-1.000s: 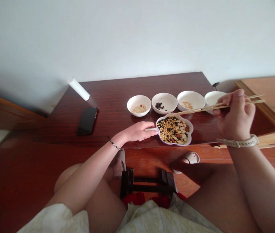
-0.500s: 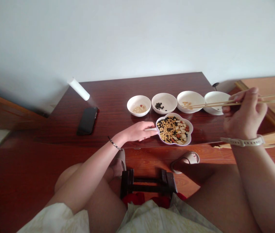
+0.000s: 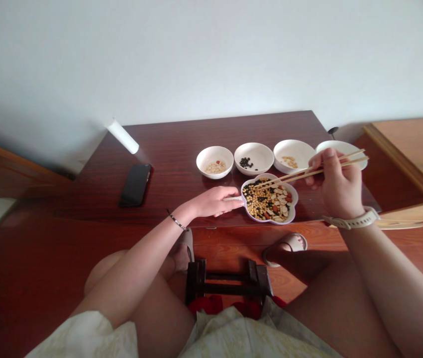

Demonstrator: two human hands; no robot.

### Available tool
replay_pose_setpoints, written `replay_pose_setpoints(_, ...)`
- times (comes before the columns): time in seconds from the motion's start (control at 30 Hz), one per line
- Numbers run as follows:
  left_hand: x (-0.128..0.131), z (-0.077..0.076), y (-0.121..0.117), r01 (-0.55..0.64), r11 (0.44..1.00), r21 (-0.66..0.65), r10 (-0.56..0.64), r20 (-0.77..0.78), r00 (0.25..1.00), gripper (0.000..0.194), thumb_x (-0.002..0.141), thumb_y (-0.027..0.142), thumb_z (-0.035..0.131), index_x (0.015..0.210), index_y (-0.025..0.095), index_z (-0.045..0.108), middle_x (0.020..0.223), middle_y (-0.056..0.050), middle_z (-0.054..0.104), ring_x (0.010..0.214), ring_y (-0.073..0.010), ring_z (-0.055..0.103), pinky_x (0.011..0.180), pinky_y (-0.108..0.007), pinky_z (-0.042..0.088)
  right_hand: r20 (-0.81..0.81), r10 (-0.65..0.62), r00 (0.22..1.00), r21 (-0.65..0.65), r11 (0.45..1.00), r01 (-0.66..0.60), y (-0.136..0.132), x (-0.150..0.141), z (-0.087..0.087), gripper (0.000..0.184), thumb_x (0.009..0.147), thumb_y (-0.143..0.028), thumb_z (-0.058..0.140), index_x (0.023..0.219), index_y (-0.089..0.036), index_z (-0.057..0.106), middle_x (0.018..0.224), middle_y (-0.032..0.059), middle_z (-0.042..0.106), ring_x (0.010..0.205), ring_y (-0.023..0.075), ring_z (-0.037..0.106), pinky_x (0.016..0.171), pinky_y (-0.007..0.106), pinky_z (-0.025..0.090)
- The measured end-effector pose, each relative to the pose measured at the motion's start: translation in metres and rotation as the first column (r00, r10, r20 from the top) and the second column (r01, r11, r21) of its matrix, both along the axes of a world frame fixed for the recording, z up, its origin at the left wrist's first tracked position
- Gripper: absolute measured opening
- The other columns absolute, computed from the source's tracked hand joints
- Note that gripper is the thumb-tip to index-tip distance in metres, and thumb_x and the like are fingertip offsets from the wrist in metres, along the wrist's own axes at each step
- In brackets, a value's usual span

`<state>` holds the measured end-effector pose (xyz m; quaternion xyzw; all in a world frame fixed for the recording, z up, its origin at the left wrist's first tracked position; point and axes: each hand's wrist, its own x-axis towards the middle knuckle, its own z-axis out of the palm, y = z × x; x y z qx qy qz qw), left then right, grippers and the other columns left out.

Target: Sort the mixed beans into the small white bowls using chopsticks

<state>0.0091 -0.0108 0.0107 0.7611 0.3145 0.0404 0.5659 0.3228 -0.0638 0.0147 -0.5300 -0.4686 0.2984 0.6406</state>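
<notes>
A lilac flower-shaped dish [image 3: 291,211] full of mixed beans and nuts sits at the near edge of a dark wooden table [image 3: 181,174]. My left hand [image 3: 215,201] is closed on the dish's small handle at its left side. My right hand [image 3: 336,181], with a pale watch on the wrist, is closed on a pair of wooden chopsticks [image 3: 301,174]; their tips reach down into the far part of the dish. Behind the dish stand several small white bowls: one with pale nuts [image 3: 214,161], one with black beans [image 3: 254,157], one with yellow beans [image 3: 293,155], and one partly hidden by my right hand [image 3: 340,147].
A black phone [image 3: 134,185] lies on the table's left part, with a white cylinder [image 3: 122,136] behind it near the wall. A small dark stool [image 3: 228,281] stands between my knees. A lighter wooden piece of furniture [image 3: 413,149] is at the right.
My right hand moved left and down from above the right-hand bowls, bringing the chopstick tips back into the mixed dish. The left hand has not moved.
</notes>
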Motion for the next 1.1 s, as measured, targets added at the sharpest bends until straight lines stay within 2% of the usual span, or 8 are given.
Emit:
replay_pose_setpoints(0.43, -0.001, -0.001, 0.0, -0.013, 1.0, 0.007, 0.013, 0.005, 1.0, 0.046, 0.104, 0.065, 0.059, 0.098, 0.02, 0.059, 0.081, 0.0, 0.062, 0.054, -0.0087, 0.054, 0.048, -0.022, 0.038, 0.034, 0.021, 0.999, 0.001, 1.0, -0.022, -0.002, -0.002, 0.0, 0.049, 0.104, -0.063, 0.066, 0.077, -0.022, 0.062, 0.057, -0.0002, 0.057, 0.046, 0.0122, 0.052, 0.041, 0.024, 0.036)
replay_pose_setpoints(0.77, 0.0, 0.0, -0.001, -0.029, 1.0, 0.013, 0.029, -0.009, 1.0, 0.047, 0.102, 0.067, 0.061, 0.1, 0.02, 0.061, 0.08, -0.001, 0.063, 0.053, -0.0095, 0.054, 0.048, -0.023, 0.039, 0.028, 0.027, 0.999, -0.027, 0.999, -0.026, -0.003, -0.004, -0.001, 0.051, 0.102, -0.067, 0.067, 0.078, -0.022, 0.062, 0.058, 0.0003, 0.057, 0.046, 0.0124, 0.053, 0.041, 0.025, 0.037)
replay_pose_setpoints(0.97, -0.001, -0.002, 0.0, -0.021, 1.0, 0.008, 0.021, -0.002, 1.0, 0.046, 0.103, 0.066, 0.06, 0.1, 0.02, 0.06, 0.082, -0.001, 0.064, 0.054, -0.0092, 0.053, 0.048, -0.023, 0.038, -0.045, 0.015, 0.999, 0.04, 0.999, -0.013, 0.0, -0.004, 0.001, 0.05, 0.1, -0.063, 0.071, 0.075, -0.022, 0.06, 0.065, 0.0001, 0.056, 0.047, 0.0107, 0.051, 0.038, 0.024, 0.034)
replay_pose_setpoints(1.1, -0.004, -0.003, 0.0, -0.012, 1.0, 0.004, 0.012, 0.008, 1.0, 0.046, 0.104, 0.066, 0.06, 0.099, 0.021, 0.059, 0.082, 0.0, 0.063, 0.055, -0.0092, 0.054, 0.048, -0.023, 0.038, -0.082, -0.052, 0.995, 0.128, 0.99, 0.062, 0.006, 0.008, 0.003, 0.049, 0.098, -0.062, 0.073, 0.074, -0.022, 0.058, 0.068, -0.0005, 0.056, 0.044, 0.0095, 0.051, 0.035, 0.024, 0.029)
